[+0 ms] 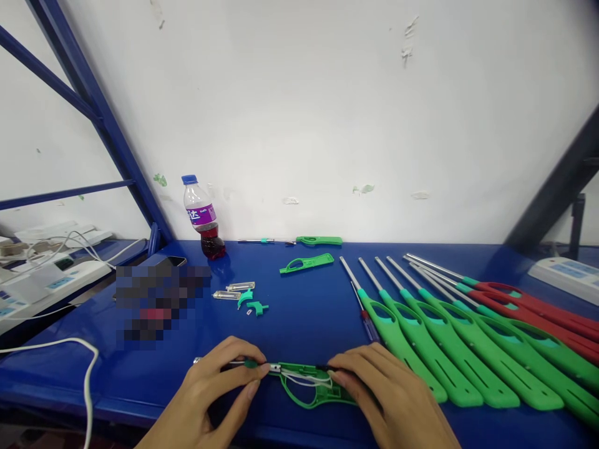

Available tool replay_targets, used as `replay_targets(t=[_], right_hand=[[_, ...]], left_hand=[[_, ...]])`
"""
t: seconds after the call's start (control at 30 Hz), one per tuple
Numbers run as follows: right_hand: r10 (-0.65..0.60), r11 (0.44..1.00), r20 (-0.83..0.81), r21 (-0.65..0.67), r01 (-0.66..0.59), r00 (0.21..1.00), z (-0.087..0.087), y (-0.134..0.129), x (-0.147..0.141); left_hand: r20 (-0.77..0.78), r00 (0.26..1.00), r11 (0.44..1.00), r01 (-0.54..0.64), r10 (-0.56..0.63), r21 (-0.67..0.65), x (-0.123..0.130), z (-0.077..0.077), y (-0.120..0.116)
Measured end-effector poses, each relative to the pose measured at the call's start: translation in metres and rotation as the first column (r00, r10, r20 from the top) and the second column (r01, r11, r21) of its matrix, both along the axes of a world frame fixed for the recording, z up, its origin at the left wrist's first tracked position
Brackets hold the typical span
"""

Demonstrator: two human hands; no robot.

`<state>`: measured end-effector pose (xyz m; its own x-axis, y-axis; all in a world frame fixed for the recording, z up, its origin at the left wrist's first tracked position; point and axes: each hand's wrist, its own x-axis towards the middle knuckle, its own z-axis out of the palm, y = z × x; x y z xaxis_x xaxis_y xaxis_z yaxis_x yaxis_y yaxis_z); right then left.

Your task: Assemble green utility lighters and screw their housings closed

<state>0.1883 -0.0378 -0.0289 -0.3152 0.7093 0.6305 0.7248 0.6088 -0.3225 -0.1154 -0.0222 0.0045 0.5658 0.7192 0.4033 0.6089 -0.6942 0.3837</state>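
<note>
The open green half-shell point(322, 394) lies at the counter's point(281, 330) near side, cavity up, and what worries me most is the thin white wires point(304, 378) looping across it: if they stay slack outside the cavity, I judge they could be pinched under a cover or tugged loose. I'd also expect the metal tube point(275, 368) to pop from its seat at the shell's left end if my two sides pulled unevenly. The shell sits between my hands: my left hand point(224, 380) has thumb and finger pinched on the tube, just beside the shell's end, while my right hand point(386, 390) grasps the shell's other end near a dark piece, its exact contact hidden by the fingers. Just beyond my right grip, a screwdriver point(369, 327) and a row of green lighters point(456, 358) lie close enough to be knocked by a careless elbow. Farther out, the small teal parts point(257, 307) could scatter if the counter were bumped.
</note>
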Motion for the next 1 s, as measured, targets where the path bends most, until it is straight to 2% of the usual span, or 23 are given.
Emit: replay_targets(t=[0.17, 0.47, 0.8, 1.0], right_hand=[[0.047, 0.999, -0.037, 0.015, -0.047, 0.998, 0.004, -0.001, 0.001], [0.126, 0.984, -0.040, 0.132, -0.120, 0.991, 0.009, -0.005, 0.003], [0.177, 0.983, -0.096, 0.068, -0.171, 0.980, 0.010, -0.006, 0.003], [0.188, 0.982, -0.052, 0.038, -0.186, 0.981, 0.011, -0.008, 0.008]], left_hand=[[0.007, 1.000, 0.999, -0.001, 0.001, 0.045, 0.004, 0.005, -0.001], [-0.022, 1.000, 0.999, -0.010, 0.012, 0.052, 0.001, 0.003, -0.002], [-0.004, 1.000, 0.998, -0.002, 0.003, 0.058, 0.003, 0.006, -0.003], [-0.010, 1.000, 0.999, -0.007, 0.008, 0.043, 0.002, 0.006, -0.003]])
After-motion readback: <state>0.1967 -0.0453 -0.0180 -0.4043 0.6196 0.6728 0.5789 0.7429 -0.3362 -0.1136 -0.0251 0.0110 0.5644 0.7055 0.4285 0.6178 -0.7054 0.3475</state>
